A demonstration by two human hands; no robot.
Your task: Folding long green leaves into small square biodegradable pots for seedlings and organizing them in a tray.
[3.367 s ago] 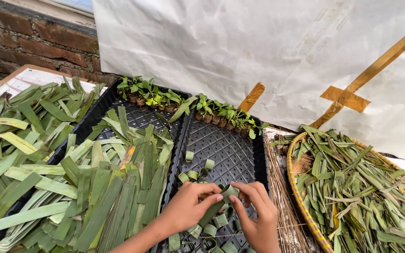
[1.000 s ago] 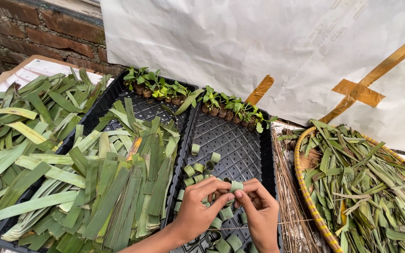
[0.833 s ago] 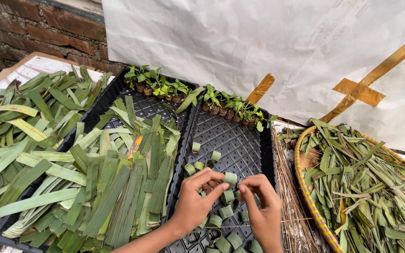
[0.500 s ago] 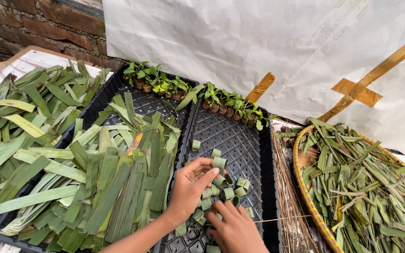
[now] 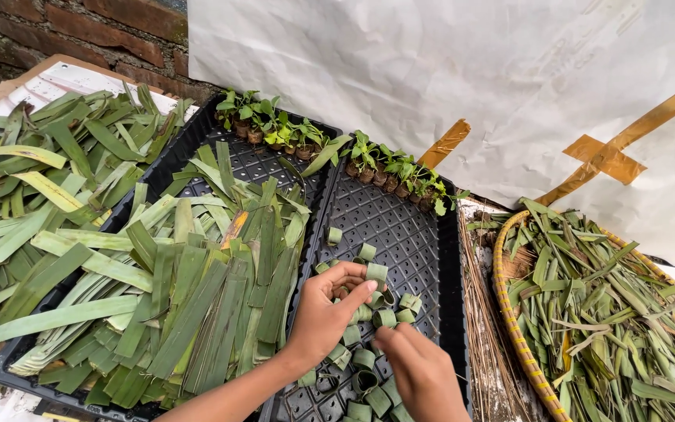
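At the near edge of the black perforated plastic tray (image 5: 400, 227), right hand (image 5: 423, 375) with fingers curled narrowly, tips among small green rolled leaf rings (image 5: 365, 359); whether pinching one, cannot tell. Just beyond, left hand (image 5: 326, 312) loosely cupped, fingertips touching one ring (image 5: 376, 273). Leftward, long flat green leaf strips (image 5: 197, 289). Rightward, a woven yellow-rimmed basket (image 5: 509, 328). Farthest, potted green seedlings (image 5: 384, 168).

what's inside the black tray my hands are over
Small rolled green leaf rings lie in the black tray, with seedlings along its far edge. The left hand and right hand cover some rings.
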